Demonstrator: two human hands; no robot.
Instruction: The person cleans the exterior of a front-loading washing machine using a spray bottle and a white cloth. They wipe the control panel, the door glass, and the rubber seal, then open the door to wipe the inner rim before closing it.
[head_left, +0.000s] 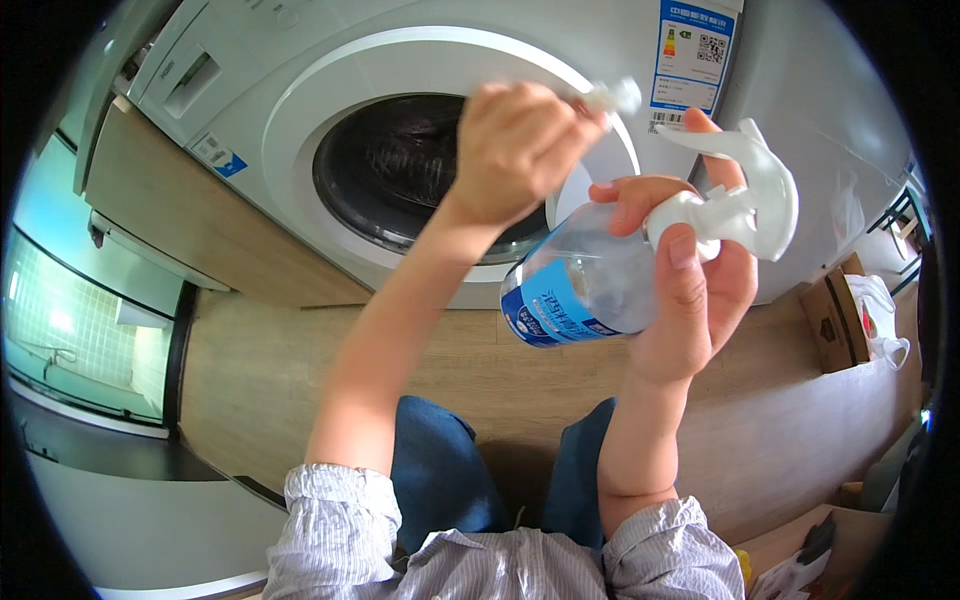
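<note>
My right hand (697, 277) grips a clear plastic spray bottle (585, 285) by its neck, with the thumb in front and fingers behind. The bottle lies tilted in the air, its white trigger spray head (757, 195) towards the right. A blue label with writing wraps its lower part. My left hand (517, 154) is closed in a fist around a small white crumpled piece (619, 97), blurred, perhaps tissue or cloth. That fist is in front of the round dark glass door (390, 165) of a white front-loading washing machine (450, 56). The door looks closed.
A wood-coloured cabinet panel (217, 217) adjoins the washer's left side. At right, a cardboard box (832, 322) with a white plastic bag (874, 304) stands on the wooden floor (480, 345). Another open box (847, 540) sits at lower right. A glazed, tiled room (82, 330) is at left.
</note>
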